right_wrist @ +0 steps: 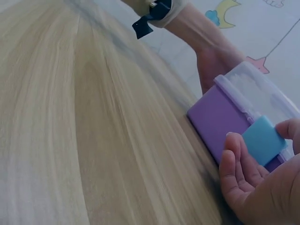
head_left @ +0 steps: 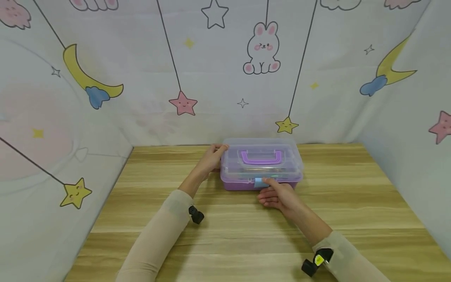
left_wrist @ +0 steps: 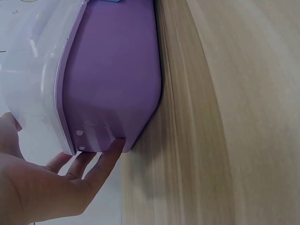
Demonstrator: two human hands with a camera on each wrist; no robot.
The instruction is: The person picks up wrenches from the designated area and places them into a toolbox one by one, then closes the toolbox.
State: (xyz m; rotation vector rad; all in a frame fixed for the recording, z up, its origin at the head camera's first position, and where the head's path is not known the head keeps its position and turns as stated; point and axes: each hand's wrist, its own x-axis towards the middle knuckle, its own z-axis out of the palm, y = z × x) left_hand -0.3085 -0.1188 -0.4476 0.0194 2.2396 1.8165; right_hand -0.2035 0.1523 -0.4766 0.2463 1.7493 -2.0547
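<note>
A storage box (head_left: 260, 164) with a clear lid, a purple base and a purple handle (head_left: 261, 157) sits at the back of the table, lid down. My left hand (head_left: 212, 158) holds its left end. In the left wrist view the fingers (left_wrist: 105, 161) rest against the purple end wall, and the thumb touches the lid. On the front, my right hand (head_left: 280, 196) has its thumb at the upper edge of the blue latch (right_wrist: 263, 140). Its other fingers curl loosely below, close to the latch. The box's contents show only faintly through the lid.
The box stands on a wood-grain table (head_left: 218, 235), near a white printed cloth backdrop (head_left: 218, 78) with stars, moons and a rabbit. Similar cloth hangs at both sides. Small black cameras (head_left: 196, 214) are strapped to both wrists over beige sleeves (head_left: 156, 235).
</note>
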